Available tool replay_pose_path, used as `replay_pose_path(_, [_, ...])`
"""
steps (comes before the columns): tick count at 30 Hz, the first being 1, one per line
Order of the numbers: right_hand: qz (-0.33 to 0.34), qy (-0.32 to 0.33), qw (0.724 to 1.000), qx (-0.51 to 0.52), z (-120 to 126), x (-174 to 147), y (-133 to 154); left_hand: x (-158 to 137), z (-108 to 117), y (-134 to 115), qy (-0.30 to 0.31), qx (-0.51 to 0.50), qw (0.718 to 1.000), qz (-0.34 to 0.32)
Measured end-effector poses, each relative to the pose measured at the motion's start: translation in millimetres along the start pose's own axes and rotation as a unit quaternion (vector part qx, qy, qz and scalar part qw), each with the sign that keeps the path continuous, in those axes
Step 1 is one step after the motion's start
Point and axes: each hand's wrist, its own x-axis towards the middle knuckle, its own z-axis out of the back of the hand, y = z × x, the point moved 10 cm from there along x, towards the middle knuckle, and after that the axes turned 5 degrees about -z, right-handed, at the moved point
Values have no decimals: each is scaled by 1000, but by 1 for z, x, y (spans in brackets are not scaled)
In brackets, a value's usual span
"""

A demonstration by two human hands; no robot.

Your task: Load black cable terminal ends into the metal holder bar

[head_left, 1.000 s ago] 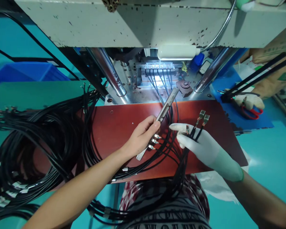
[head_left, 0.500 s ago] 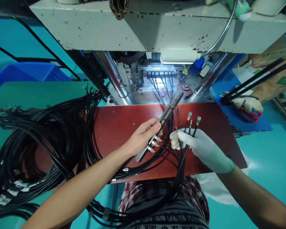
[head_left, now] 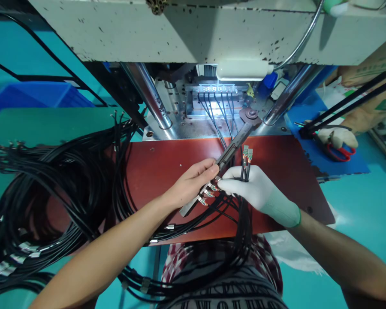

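Left hand (head_left: 193, 182), bare: fingers closed around a long, flat grey metal fixture bar (head_left: 223, 161), held slanting up to the right over the bench, apparently so that its row of slots faces the other hand. Several metal-tipped cable ends (head_left: 209, 191) already sit along its lower stretch. Forearm enters from lower left, wrist straight, palm down.

Right hand (head_left: 254, 189), in a white knit glove: fingers pinched on a small bunch of thin black cables with metal terminal ends (head_left: 247, 153), terminals standing upright just beside the bar; forefinger tip extends to the bar's near edge, seemingly steadying a terminal there. Forearm enters from lower right.

Red-brown bench panel (head_left: 167, 167): lies under both hands.

Large loose coil of black cables (head_left: 51, 189): left of the hands, spilling over the bench edge.

Grey metal press (head_left: 193, 30): behind, lit die bed (head_left: 217, 101) carrying a row of cables.

Red-handled scissors (head_left: 339, 150): far right, on a blue mat.
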Motion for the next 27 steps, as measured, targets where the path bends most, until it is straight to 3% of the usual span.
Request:
replay_pose_path(9, [17,-13,999,-34,1,-2,-2,2,-3,-12,7,197,978,-74])
replay_pose_path(15, [5,5,1000,14,1,-3,-7,2,-5,-2,-5,60,998,-22])
replay_pose_path(20, [-5,24,999,48,-1,-2,-3,0,-12,9,11,-30,999,27])
replay_pose_path(23, [10,14,999,40,-2,-1,-2,1,-8,0,5,49,999,-19])
replay_pose_path(27, [10,11,1000,12,-4,0,-11,0,-7,-13,5,207,975,-84])
